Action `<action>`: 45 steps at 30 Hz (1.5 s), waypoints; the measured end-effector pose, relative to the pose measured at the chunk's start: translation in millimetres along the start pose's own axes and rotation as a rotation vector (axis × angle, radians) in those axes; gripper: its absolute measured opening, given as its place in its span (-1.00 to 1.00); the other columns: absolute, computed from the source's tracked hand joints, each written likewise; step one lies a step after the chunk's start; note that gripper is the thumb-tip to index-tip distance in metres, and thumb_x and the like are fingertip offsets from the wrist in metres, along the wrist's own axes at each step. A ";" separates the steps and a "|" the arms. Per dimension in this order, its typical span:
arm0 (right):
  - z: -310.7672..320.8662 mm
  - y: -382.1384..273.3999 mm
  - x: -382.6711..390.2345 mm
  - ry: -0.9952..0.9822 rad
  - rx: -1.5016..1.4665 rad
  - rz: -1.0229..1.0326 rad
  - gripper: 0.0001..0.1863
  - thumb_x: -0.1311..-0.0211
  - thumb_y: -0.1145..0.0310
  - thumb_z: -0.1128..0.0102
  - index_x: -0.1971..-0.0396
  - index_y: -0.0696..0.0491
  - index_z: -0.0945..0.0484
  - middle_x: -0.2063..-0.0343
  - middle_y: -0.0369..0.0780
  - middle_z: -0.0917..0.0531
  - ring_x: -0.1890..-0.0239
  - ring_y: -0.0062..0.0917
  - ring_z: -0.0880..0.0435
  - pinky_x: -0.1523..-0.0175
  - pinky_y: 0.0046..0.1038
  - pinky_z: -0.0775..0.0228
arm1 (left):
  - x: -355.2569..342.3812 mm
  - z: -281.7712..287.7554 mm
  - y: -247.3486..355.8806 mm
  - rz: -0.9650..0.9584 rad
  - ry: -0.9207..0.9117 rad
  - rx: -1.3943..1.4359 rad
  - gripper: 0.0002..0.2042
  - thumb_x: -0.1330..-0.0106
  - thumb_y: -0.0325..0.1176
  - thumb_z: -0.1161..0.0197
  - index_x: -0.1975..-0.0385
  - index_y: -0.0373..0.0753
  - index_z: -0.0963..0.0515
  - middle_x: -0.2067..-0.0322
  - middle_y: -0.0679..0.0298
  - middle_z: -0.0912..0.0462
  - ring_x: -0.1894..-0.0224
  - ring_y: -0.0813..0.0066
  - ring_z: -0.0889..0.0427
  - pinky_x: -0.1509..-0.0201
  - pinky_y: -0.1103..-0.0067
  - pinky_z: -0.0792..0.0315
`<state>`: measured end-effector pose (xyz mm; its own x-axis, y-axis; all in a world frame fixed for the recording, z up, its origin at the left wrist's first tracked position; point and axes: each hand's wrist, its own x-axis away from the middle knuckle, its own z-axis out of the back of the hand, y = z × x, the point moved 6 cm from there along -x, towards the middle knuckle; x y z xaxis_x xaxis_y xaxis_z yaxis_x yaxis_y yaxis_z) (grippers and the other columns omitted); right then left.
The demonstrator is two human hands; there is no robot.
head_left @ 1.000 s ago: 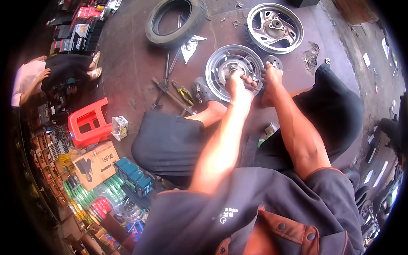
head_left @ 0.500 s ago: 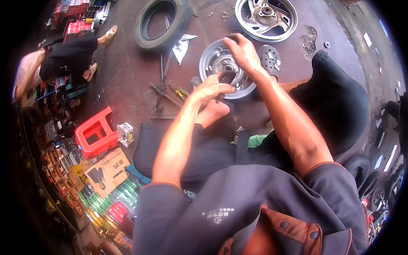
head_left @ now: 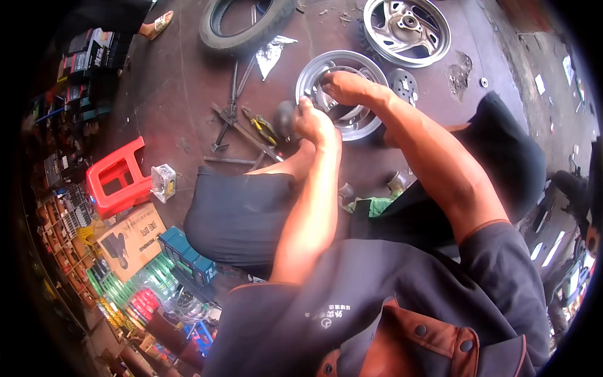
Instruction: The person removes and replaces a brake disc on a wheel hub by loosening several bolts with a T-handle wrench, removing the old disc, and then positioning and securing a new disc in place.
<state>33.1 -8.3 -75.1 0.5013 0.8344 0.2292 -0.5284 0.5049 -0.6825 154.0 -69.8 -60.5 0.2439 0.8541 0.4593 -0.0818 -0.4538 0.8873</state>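
A silver wheel rim (head_left: 370, 70) lies on the floor in front of me, its hub partly covered by my hands. My left hand (head_left: 317, 124) is closed at the near left edge of the rim, thumb up. Over the middle of the rim is my right hand (head_left: 349, 88), its fingers curled downward; whatever is between them is hidden. To the left of the rim lie pliers with yellow-and-black handles (head_left: 260, 125) and long metal bars (head_left: 235, 129).
A black tyre (head_left: 220, 43) and a second spoked wheel (head_left: 432, 53) lie beyond the rim. Grey clogs (head_left: 403, 80) flank it. At left are a red stool (head_left: 103, 191), a clear box (head_left: 163, 182), a carton (head_left: 129, 245) and a teal case (head_left: 182, 248). Another person's foot (head_left: 162, 25) shows far left.
My left hand has moved from the hub to the rim's near left edge; a dark object seen at it earlier no longer shows. My right hand has come down, fingers curling over the middle.
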 end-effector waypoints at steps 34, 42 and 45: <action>60.8 -42.3 -29.4 -0.030 0.114 0.085 -0.55 -0.19 0.17 -0.19 -0.02 0.09 -0.49 0.08 -0.01 -0.62 0.01 -0.13 -0.59 -0.10 -0.21 -0.41 | 70.2 -59.5 6.0 -0.325 -0.294 -0.800 -0.51 -0.09 -0.31 -0.19 -0.02 -0.41 -0.35 0.08 -0.20 -0.49 0.07 -0.17 -0.52 -0.03 0.14 -0.40; 35.8 -13.4 -40.9 -0.327 0.257 -0.092 -0.64 -0.08 0.44 0.00 0.10 0.08 -0.58 0.28 0.04 -0.66 0.22 -0.11 -0.68 0.14 -0.18 -0.50 | 51.9 -57.2 -9.8 -0.182 -0.443 -0.830 -0.57 -0.08 -0.47 -0.04 -0.02 -0.36 -0.38 0.17 -0.19 -0.59 0.08 -0.17 -0.56 -0.01 0.10 -0.40; 22.5 -6.5 -32.1 -0.391 0.462 -0.101 -0.67 -0.07 0.47 0.01 0.14 0.10 -0.59 0.29 0.00 -0.67 0.25 -0.10 -0.67 0.15 -0.18 -0.51 | 53.2 -49.7 -8.1 -0.243 -0.557 -0.867 -0.60 -0.09 -0.44 -0.08 0.01 -0.38 -0.45 0.21 -0.13 -0.63 0.11 -0.14 -0.60 -0.06 0.17 -0.41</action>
<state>5.1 -33.4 -62.5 0.3221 0.7528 0.5741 -0.7777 0.5562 -0.2929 119.5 -8.0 -41.2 0.7369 0.5611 0.3769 -0.5795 0.2374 0.7796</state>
